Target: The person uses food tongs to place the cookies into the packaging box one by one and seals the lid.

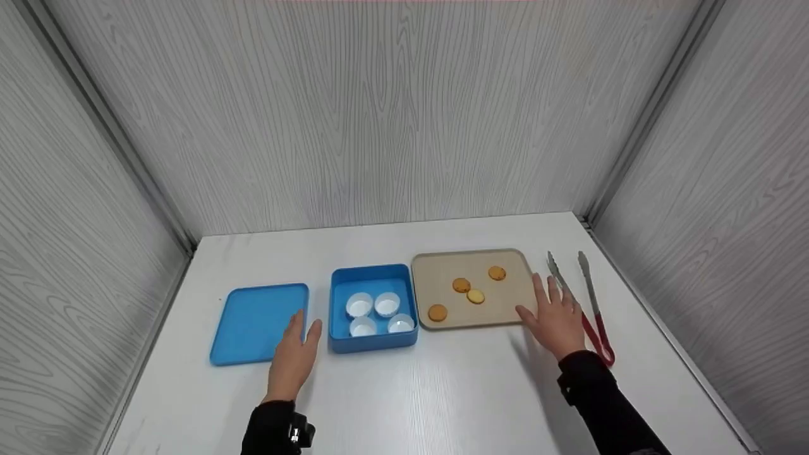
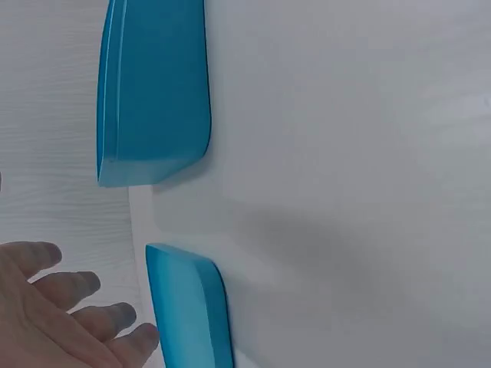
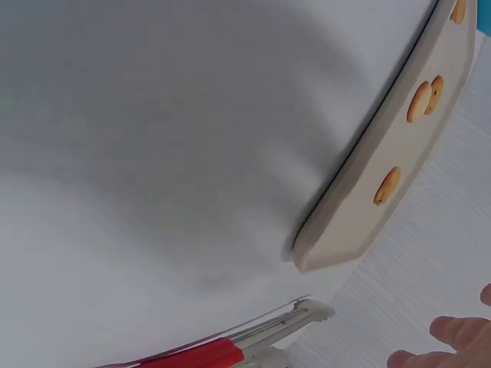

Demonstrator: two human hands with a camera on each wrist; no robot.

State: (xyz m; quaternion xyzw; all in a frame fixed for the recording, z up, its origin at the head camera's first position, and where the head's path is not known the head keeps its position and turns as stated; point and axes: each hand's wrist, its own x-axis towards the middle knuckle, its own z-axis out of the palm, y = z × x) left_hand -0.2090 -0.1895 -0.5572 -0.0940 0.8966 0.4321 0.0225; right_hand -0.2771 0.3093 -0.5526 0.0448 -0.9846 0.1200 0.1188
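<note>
Cookies (image 1: 497, 273): four, all on the tan tray; three were golden brown, and one was paler yellow, close beside a brown one near the middle.
Tray (image 1: 496, 313): one, tan, with rounded corners and a low rim; it sat just right of the box.
Tongs (image 1: 601, 327): one pair, with grey metal arms spread apart and red handles; they lay right of the tray.
Cups (image 1: 359, 306): four, white and round, grouped two by two inside the box.
Box (image 1: 373, 344): one, blue, mid-counter (image 1: 404, 398).
Lid (image 1: 256, 322): one, flat and blue, left of the box.
Left hand (image 1: 294, 360): empty, fingers extended at the lid's right edge; whether it touched was hard to tell.
Right hand (image 1: 556, 322): empty, fingers spread, near the tray's right edge and the tongs.
</note>
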